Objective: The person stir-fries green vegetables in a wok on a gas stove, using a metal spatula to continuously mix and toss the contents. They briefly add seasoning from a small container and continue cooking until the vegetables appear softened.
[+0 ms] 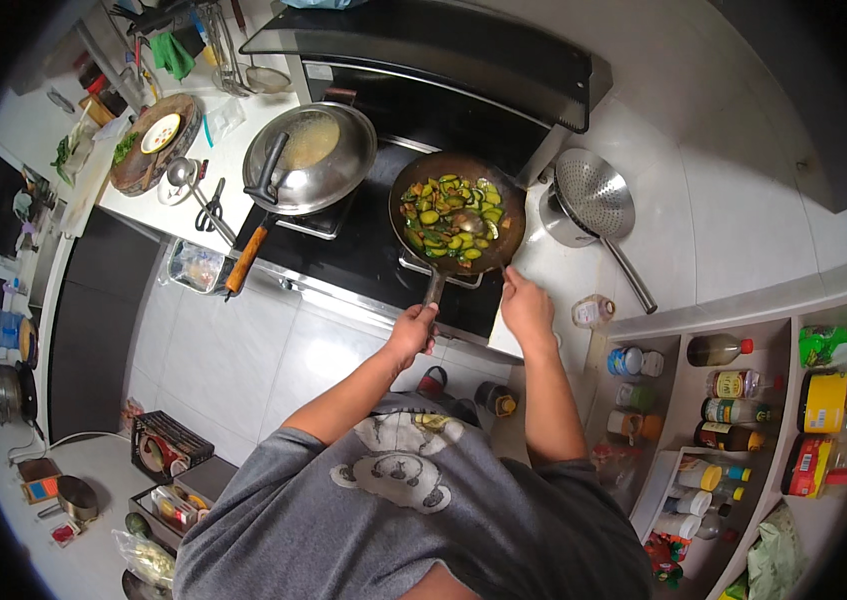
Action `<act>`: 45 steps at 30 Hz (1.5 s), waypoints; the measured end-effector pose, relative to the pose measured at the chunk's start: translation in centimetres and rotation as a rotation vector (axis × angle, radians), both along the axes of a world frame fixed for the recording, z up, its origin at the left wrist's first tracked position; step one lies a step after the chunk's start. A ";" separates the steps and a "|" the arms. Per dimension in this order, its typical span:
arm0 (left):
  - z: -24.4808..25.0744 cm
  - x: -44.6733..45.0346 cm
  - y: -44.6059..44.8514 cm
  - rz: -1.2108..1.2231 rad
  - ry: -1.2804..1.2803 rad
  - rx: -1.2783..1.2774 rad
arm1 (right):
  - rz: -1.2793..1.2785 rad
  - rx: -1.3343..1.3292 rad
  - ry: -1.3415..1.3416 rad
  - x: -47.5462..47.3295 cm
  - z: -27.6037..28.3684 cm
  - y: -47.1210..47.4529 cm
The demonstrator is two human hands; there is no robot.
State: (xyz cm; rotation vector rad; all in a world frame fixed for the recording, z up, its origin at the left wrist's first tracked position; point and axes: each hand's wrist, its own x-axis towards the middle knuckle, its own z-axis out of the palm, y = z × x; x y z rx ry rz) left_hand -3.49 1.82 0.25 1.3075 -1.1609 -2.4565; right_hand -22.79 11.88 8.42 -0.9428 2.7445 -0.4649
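Note:
My left hand [414, 330] is closed around the handle [435, 286] of a dark wok [517, 202] on the right side of the stove. Sliced green vegetable, likely zucchini or cucumber [431, 217], lies in the wok with small brown pieces among it. Low over the wok's near right rim, my right hand [527, 306] grips a thin utensil handle. A metal ladle bowl [468, 222] rests among the slices; most of its shaft is hard to make out. To the left sits a second pan with a wooden handle [247, 259], covered by a steamy domed lid [311, 157].
A perforated metal strainer [594, 187] lies over a steel pot [564, 221] right of the stove, near a jar [593, 310]. Scissors [211, 206], a ladle [181, 172] and a round chopping board [127, 169] occupy the left counter. The range hood [423, 52] overhangs the stove's back.

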 end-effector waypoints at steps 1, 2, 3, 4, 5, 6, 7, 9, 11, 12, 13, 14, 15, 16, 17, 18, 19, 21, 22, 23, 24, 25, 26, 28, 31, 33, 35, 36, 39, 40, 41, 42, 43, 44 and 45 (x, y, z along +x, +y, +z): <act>0.0 0.0 0.1 -0.001 0.005 -0.010 | 0.023 -0.083 -0.044 -0.3 -0.2 -0.4; -0.1 0.0 0.1 -0.003 0.002 -0.012 | -0.012 -0.132 -0.044 -0.7 -0.3 -1.1; -0.1 0.0 0.0 -0.005 0.000 -0.018 | -0.060 -0.148 0.027 -0.5 -0.6 -2.4; -0.1 0.0 0.0 -0.006 0.007 -0.020 | -0.048 -0.186 0.000 -0.3 -0.8 -3.6; -0.1 0.0 0.0 -0.010 0.003 -0.020 | -0.018 -0.223 -0.031 0.3 -1.0 -4.5; -0.1 -0.1 -0.1 -0.014 0.000 -0.021 | 0.020 -0.220 -0.032 0.8 -1.0 -4.9; -0.2 -0.1 -0.1 -0.017 -0.002 -0.022 | 0.076 -0.192 -0.056 1.4 -0.9 -4.7; -0.3 -0.1 -0.2 -0.023 -0.002 -0.028 | 0.143 -0.100 -0.005 2.1 -0.6 -3.1; -0.4 -0.1 -0.2 -0.017 0.006 -0.030 | 0.207 -0.015 0.040 1.8 0.0 -0.3; -0.5 -0.1 -0.2 -0.010 0.011 -0.030 | 0.140 0.052 0.077 1.5 0.0 0.5; -0.5 -0.1 0.0 -0.007 0.001 -0.011 | 0.083 0.033 0.091 1.0 -0.1 0.6; -0.6 0.0 0.1 -0.001 0.008 -0.022 | 0.080 -0.038 0.068 0.6 -0.3 0.4; -0.6 -0.1 0.1 -0.004 0.002 -0.022 | 0.000 -0.056 0.084 0.1 -0.5 -0.2; -0.6 -0.1 0.0 -0.002 0.004 -0.025 | -0.018 -0.077 0.001 -0.2 -0.8 -1.3; -0.5 -0.1 0.1 -0.009 0.000 -0.024 | -0.032 -0.114 -0.028 -0.2 -1.0 -2.5; -0.5 -0.1 0.0 -0.009 0.001 -0.023 | -0.004 -0.157 -0.113 0.0 -1.0 -3.3; -0.4 -0.1 0.0 -0.012 0.000 -0.023 | 0.028 -0.154 -0.139 0.4 -0.8 -3.6; -0.4 -0.1 0.0 -0.015 -0.015 -0.022 | 0.075 -0.118 -0.055 1.8 0.0 -3.0; -0.4 -0.2 -0.1 -0.013 -0.029 -0.006 | 0.155 -0.159 -0.040 2.5 0.9 -1.4; -0.4 -0.3 -0.2 -0.008 -0.009 -0.027 | 0.214 -0.182 0.017 3.3 1.8 0.6; -0.5 -0.2 -0.1 -0.004 -0.006 -0.027 | 0.241 -0.149 0.081 4.2 2.5 2.1; -0.5 -0.1 0.0 -0.001 -0.005 -0.025 | 0.246 -0.057 0.037 4.9 3.0 3.0; -0.6 -0.1 0.0 0.003 -0.007 0.003 | 0.258 0.014 0.036 5.4 3.2 2.9; -0.7 -0.1 0.0 -0.004 0.012 -0.010 | 0.258 0.075 0.040 5.5 3.5 2.4; -0.8 0.0 0.0 -0.013 0.016 -0.004 | 0.227 -0.067 0.189 3.0 3.9 0.0; -0.8 -0.2 -0.3 -0.006 0.021 -0.020 | 0.244 0.017 0.305 0.3 4.8 0.7; -0.8 -0.1 0.0 0.004 0.001 -0.010 | 0.335 0.090 0.490 -2.1 5.9 2.3; -0.8 -0.1 -0.1 0.001 -0.005 -0.008 | 0.377 0.117 0.578 -3.2 6.2 2.6; -0.9 -0.1 0.1 0.012 0.012 -0.011 | 0.500 0.102 0.690 -5.5 5.0 2.5; -0.8 -0.1 0.1 0.005 0.015 -0.023 | 0.518 0.081 0.684 -6.1 4.1 2.0; -0.8 -0.1 0.1 0.003 0.006 -0.017 | 0.546 0.025 0.700 -6.7 2.9 1.0; -0.8 -0.1 0.0 -0.001 -0.003 -0.004 | 0.429 0.027 0.570 -7.0 1.8 0.6; -0.8 -0.1 -0.1 -0.006 0.004 -0.018 | 0.327 -0.008 0.459 -7.2 0.6 0.2; -0.7 -0.1 -0.1 -0.010 0.008 -0.017 | 0.232 -0.061 0.384 -7.3 -0.4 -0.4; -0.7 -0.1 -0.1 -0.002 -0.001 0.018 | 0.146 -0.128 0.268 -7.3 -1.2 -1.3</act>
